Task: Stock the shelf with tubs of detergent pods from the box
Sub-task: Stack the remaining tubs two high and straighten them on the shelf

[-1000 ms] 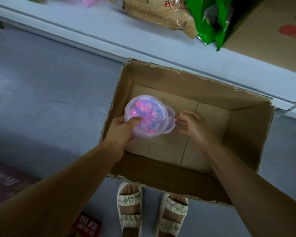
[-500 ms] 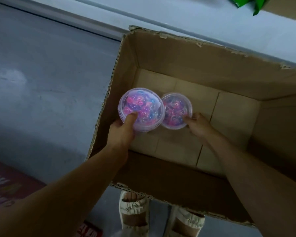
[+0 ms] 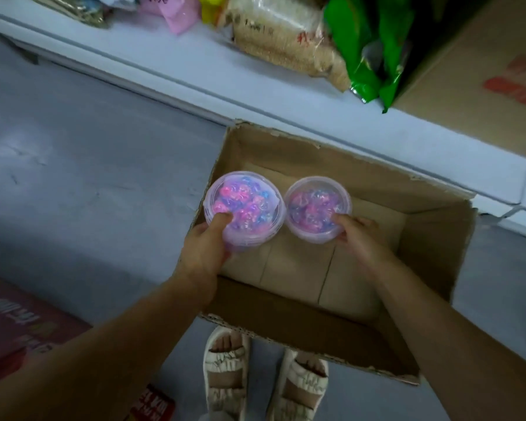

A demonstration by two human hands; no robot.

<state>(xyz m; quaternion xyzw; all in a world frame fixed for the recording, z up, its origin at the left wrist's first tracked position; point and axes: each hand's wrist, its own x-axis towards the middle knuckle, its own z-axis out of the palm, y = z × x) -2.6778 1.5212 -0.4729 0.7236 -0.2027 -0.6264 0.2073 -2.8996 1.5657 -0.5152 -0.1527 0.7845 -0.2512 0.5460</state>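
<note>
Two clear round tubs of pink, purple and blue detergent pods are held side by side over the open cardboard box. My left hand grips the left tub, thumb on its lid, above the box's left wall. My right hand grips the right tub by its near rim, thumb on the lid. The box floor below them shows only bare cardboard. The white shelf runs just beyond the box.
On the shelf lie a grain bag, green packets, a pink packet and a brown carton. The box stands on the grey floor. My sandalled feet are at its near edge. A red package lies at lower left.
My right hand closed on the second tub and lifted it level with the first. Both tubs rose out of the box. The view tilted up, showing the shelf goods again.
</note>
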